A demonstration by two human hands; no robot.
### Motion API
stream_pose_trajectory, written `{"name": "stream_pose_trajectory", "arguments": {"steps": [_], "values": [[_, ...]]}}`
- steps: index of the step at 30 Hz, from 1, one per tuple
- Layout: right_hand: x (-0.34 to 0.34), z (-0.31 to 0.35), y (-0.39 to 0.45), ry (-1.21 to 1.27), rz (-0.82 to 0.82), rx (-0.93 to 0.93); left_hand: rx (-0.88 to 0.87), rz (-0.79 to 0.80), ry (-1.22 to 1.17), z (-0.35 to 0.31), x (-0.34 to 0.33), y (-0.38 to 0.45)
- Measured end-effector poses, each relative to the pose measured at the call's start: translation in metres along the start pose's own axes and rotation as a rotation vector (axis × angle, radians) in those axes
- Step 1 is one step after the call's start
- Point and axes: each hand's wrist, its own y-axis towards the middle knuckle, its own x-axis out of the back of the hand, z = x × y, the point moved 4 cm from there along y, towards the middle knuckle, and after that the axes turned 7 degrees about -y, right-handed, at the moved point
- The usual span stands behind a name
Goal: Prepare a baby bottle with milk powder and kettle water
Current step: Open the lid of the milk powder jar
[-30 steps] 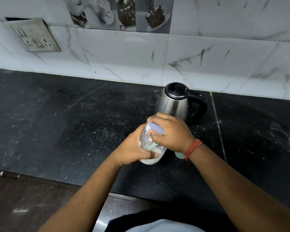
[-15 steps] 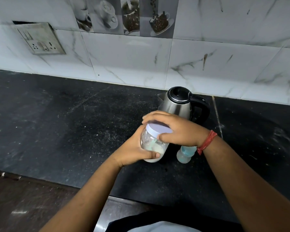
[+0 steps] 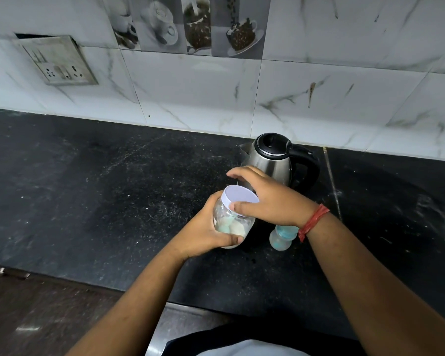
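The left hand point(image 3: 206, 232) wraps a firm grip round the clear powder jar point(image 3: 230, 222), held above the dark desk point(image 3: 88, 201). The right hand point(image 3: 270, 201) pinches its white lid point(image 3: 239, 197) at the rim. Just below the right wrist stands the baby bottle point(image 3: 280, 238); the kettle point(image 3: 272, 160) sits beyond the fingers.

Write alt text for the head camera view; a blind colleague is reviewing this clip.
A left hand holds a clear jar of pale powder while the right hand grips its white lid, above a black counter. Behind stands a steel kettle; a baby bottle stands beneath the right wrist.
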Motion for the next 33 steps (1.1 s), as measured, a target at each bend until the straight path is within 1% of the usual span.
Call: {"name": "stream_pose_trajectory", "arguments": {"steps": [1,3,4,6,10,12,14,17,19,21,24,25,27,31,33], "values": [[0.000,-0.002,0.001,-0.077,-0.025,-0.042,-0.002,0.000,0.005,-0.001,0.000,0.000],[-0.001,-0.004,0.001,-0.238,-0.008,-0.139,-0.006,-0.005,0.016,-0.001,0.000,0.001],[-0.001,-0.004,0.000,-0.272,0.006,-0.162,-0.007,-0.004,0.022,-0.001,0.001,0.001],[-0.002,-0.004,-0.001,-0.233,0.024,-0.148,-0.005,0.006,0.035,0.000,0.001,0.000],[0.000,0.000,-0.007,-0.042,0.101,-0.025,0.003,-0.002,0.028,0.004,0.000,-0.002],[0.001,0.000,-0.009,0.009,0.104,-0.006,0.007,-0.004,0.018,0.005,0.000,-0.003],[0.000,-0.001,-0.008,-0.033,0.068,-0.039,0.009,0.001,0.014,0.005,0.001,-0.003],[-0.004,-0.006,-0.003,-0.203,0.032,-0.129,0.011,0.002,0.007,0.005,0.001,-0.004],[-0.005,-0.006,-0.003,-0.188,0.034,-0.150,0.012,0.001,0.003,0.005,0.001,-0.004],[-0.006,-0.003,-0.006,-0.100,0.046,-0.125,0.011,0.000,-0.002,0.006,0.001,-0.004],[-0.005,0.001,-0.010,0.115,0.074,-0.050,0.013,-0.005,-0.011,0.007,0.002,-0.005],[-0.005,0.002,-0.011,0.143,0.072,-0.036,0.013,-0.003,-0.010,0.008,0.002,-0.005],[-0.006,0.003,-0.010,0.112,0.060,-0.038,0.015,0.003,-0.005,0.008,0.002,-0.006],[-0.011,-0.004,-0.005,-0.050,0.042,-0.112,0.007,0.008,0.004,0.011,0.001,-0.006],[-0.011,-0.007,-0.003,-0.025,0.023,-0.129,0.003,0.009,0.012,0.012,0.001,-0.006]]}}
